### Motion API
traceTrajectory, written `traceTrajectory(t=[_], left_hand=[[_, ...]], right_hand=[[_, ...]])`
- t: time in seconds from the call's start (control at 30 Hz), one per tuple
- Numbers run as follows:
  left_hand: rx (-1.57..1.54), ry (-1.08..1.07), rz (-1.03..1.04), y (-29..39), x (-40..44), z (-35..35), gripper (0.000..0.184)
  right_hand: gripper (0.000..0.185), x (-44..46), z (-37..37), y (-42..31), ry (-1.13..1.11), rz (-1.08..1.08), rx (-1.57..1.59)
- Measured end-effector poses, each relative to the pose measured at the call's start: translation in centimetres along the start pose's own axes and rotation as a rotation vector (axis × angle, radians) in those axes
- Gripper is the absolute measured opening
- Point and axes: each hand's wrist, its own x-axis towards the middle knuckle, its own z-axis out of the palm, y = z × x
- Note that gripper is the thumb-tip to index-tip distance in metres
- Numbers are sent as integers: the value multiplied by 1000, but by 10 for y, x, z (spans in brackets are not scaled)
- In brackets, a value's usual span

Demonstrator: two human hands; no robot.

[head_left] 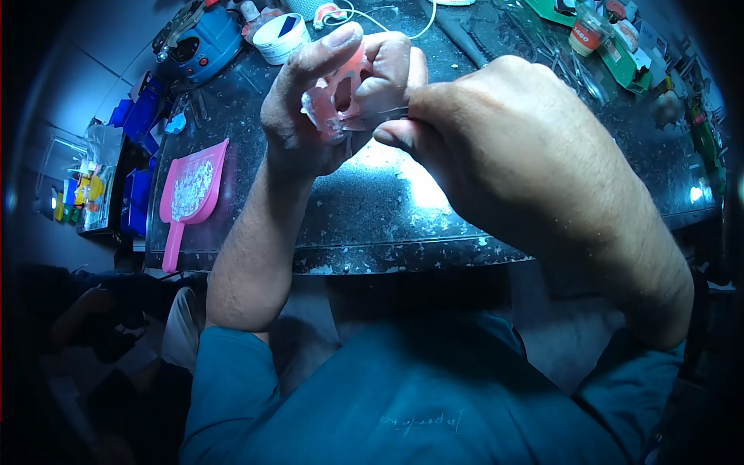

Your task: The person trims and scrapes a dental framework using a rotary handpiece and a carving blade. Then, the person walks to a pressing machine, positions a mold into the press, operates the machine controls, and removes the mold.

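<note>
Above the bench, my left hand [288, 108] is closed around a pink, partly see-through piece that looks like a denture base [332, 124]. White residue clings to its edge, and a dark opening shows in its middle. My right hand [508, 128] comes in from the right with thumb and forefinger pinched together. Between them is a thin, flat, blade-like tool [380, 118], blurred and largely covered by the fingers. It reaches to the pink piece, close against my left fingers. The far side of the piece is hidden by my left hand.
A pink dustpan [219, 174] with white scraps lies at the left. Behind it stand a blue machine [209, 46] and a white tub [280, 39]. A tooth model [331, 14] and cable are at the back. Tools, a labelled cup [587, 35] and green trays [622, 66] crowd the back right.
</note>
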Motion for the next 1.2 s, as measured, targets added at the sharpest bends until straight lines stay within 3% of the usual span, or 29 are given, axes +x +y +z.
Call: traceTrajectory(t=[0.07, 0.13, 0.23, 0.33, 0.37, 0.47, 0.5, 0.7, 0.83, 0.9, 0.97, 1.03, 1.07, 1.2], left_hand=[[150, 25, 103, -2, -4, 2, 50], [-47, 10, 0, 0, -2, 5, 42], [-639, 13, -319, 2, 8, 10, 28], [-1218, 15, -652, 4, 16, 16, 38], [-1054, -17, -604, 6, 17, 19, 37], [-1095, 86, -668, 10, 18, 21, 38], [-1074, 29, -612, 4, 16, 18, 38], [-928, 128, -643, 1, 10, 16, 41], [-812, 155, -627, -6, 6, 8, 42], [-639, 119, -445, -4, 5, 14, 43], [-820, 54, -377, -3, 12, 15, 43], [-1123, 41, -528, 0, 21, 7, 42], [-1153, 79, -661, 3, 20, 4, 42], [-1241, -80, -594, -6, 20, 0, 43]], right_hand=[[31, 2, -3, -7, -29, 24, -72], [33, 0, 13, 6, 67, -24, -40], [35, -8, 28, 14, 142, -44, 14], [37, -10, 35, 10, 135, -3, 74], [37, -11, 37, 7, 119, 8, 76], [34, -12, 37, 0, 129, 28, 103], [34, -13, 38, -2, 140, 43, 106], [15, -14, 38, -12, 52, 186, 172], [17, -11, 42, -9, 112, 170, 200], [22, -9, 48, -4, 176, 133, 250], [33, -9, 53, 4, 256, 75, 352], [32, -8, 45, 13, 176, 104, 319], [32, -8, 39, 16, 134, 121, 303], [27, -9, 29, 19, 52, 41, 262]])
